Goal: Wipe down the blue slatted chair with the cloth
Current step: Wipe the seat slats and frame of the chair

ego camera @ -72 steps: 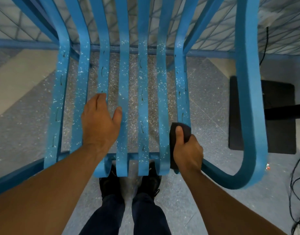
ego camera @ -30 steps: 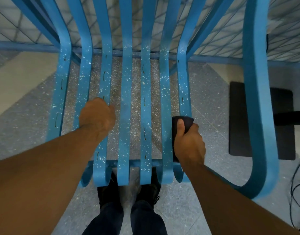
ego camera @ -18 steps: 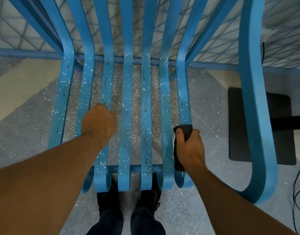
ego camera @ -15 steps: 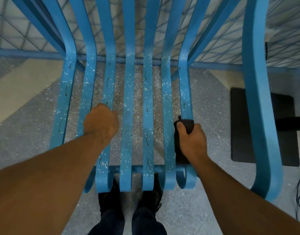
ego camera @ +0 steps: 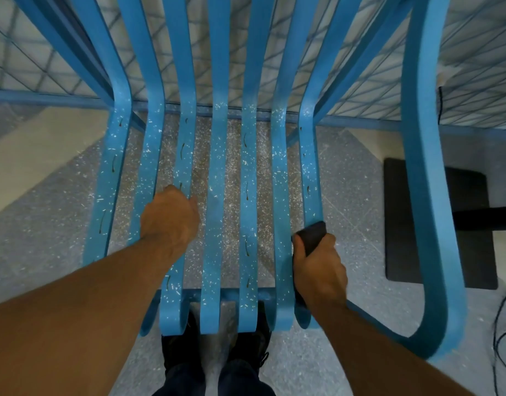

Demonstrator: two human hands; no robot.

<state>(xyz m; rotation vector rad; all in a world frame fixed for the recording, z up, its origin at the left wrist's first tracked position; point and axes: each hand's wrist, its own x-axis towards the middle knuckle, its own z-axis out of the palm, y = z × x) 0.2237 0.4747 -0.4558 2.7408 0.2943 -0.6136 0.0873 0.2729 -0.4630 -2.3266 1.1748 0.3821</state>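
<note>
Right hand (ego camera: 320,270) wraps the dark cloth (ego camera: 313,234) round the blue chair's (ego camera: 423,167) rightmost slat (ego camera: 308,155), running straight ahead; left hand (ego camera: 169,218) grips an inner slat (ego camera: 186,150).

**No legible writing in view**

No lettering, label, brand mark, number or sign can be read anywhere in the frame. The blue slatted chair (ego camera: 217,167), filling the centre, carries only pale flecks and short dark marks on its slats, and none of them form characters. The dark cloth (ego camera: 313,234), right of centre, and the black mat (ego camera: 468,190), at the right edge, show plain surfaces.
</note>
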